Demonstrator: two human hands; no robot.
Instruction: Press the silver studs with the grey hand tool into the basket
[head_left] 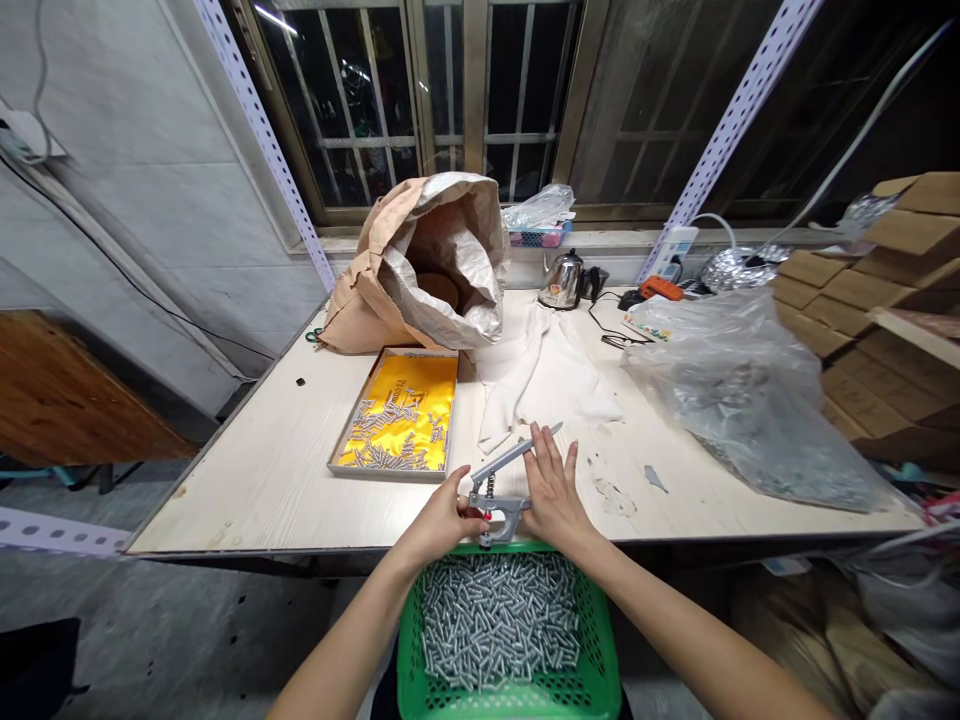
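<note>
Hand pliers (pixel 506 490) of grey metal, with a coil spring and a red-tipped jaw, are held over the table's front edge. My right hand (pixel 555 495) grips their handles from the right, its fingers lying along the upper lever. At the jaw end, my left hand (pixel 450 520) is closed with thumb and fingers by the red tip; whatever small piece it pinches is hidden. Directly below sits a green plastic basket (pixel 409 640), filled with many small silvery ridged metal pieces (pixel 499 620). Similar pieces lie on yellow cloth in a shallow box (pixel 452 440).
A large paper sack (pixel 360 300) stands open behind the box. White cloth (pixel 555 380), a steel kettle (pixel 561 280) and glasses (pixel 626 340) lie farther back on the table (pixel 255 470). To the right are a filled clear plastic bag (pixel 765 400) and stacked cartons (pixel 885 340).
</note>
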